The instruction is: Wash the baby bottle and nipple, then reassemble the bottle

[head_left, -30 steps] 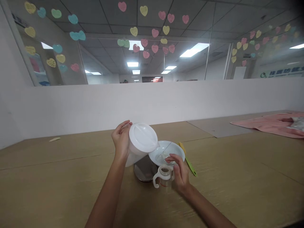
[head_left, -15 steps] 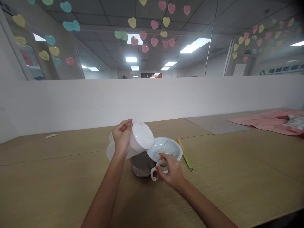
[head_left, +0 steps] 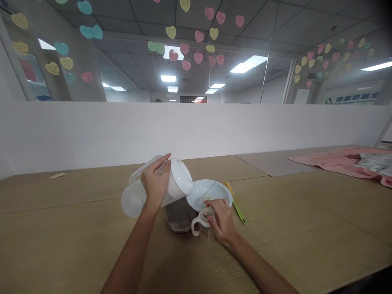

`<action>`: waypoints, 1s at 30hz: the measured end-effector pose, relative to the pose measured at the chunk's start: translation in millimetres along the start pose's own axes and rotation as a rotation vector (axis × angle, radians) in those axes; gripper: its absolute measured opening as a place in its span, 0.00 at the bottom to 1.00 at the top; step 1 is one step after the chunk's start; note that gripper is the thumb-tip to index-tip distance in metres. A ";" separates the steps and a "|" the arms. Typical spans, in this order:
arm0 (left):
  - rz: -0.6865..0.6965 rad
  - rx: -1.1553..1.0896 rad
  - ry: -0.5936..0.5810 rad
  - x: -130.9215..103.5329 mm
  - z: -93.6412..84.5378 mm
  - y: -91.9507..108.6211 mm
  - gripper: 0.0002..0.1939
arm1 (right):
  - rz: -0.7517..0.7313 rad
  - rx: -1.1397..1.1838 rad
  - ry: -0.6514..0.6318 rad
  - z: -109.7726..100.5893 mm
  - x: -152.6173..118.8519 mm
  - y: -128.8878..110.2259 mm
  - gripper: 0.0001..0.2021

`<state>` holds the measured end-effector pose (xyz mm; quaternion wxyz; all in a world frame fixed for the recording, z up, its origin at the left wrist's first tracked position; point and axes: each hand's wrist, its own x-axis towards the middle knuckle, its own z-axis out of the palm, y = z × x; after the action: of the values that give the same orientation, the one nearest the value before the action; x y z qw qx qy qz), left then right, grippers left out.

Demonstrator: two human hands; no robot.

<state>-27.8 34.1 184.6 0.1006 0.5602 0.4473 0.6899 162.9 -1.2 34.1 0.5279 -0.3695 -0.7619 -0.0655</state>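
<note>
My left hand (head_left: 156,179) is wrapped round a white translucent pitcher (head_left: 134,200), tilted on its side with its white lid end toward the right. My right hand (head_left: 222,220) is closed on the right side of a small clear cup (head_left: 206,224) with a white rim and a hooked white handle. Just behind the cup is a white bowl (head_left: 199,190) with some clear, shiny contents that I cannot make out. A dark oval metal tray (head_left: 180,216) lies left of the cup, partly under the pitcher.
A brush with a green handle (head_left: 239,212) and yellowish head lies right of the bowl. Farther right is a pink cloth (head_left: 324,158). A flat pale piece (head_left: 57,176) lies far left. The white wall (head_left: 183,128) bounds the table's back.
The pitcher's base has swung left and down in my left hand, showing more of its handle. The small cup sits more upright, and my right hand's fingers have shifted to its right side.
</note>
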 end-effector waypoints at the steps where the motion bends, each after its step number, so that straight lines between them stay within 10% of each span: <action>1: 0.027 0.015 0.024 -1.2 -2.7 5.3 0.12 | 0.008 -0.001 0.023 -1.6 0.6 0.7 0.21; 8: 0.289 0.062 0.042 -20.4 -16.6 51.6 0.09 | 0.365 -0.107 0.318 -16.1 8.2 33.1 0.23; 16: 0.191 0.080 -0.187 -35.6 -5.3 57.1 0.09 | 0.849 0.127 0.659 -37.4 12.3 83.2 0.34; 21: 0.129 0.184 -0.135 -23.1 -11.0 48.7 0.17 | 0.920 0.172 0.642 -37.1 8.6 92.0 0.33; 30: -0.175 -0.179 0.313 38.0 -67.2 -4.5 0.29 | 0.889 -0.073 0.304 -33.7 -7.6 109.6 0.20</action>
<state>-100.8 27.2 209.1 0.1392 0.3940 0.4414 0.7941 258.9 57.3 10.4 0.5970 -0.6643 -0.4413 0.0870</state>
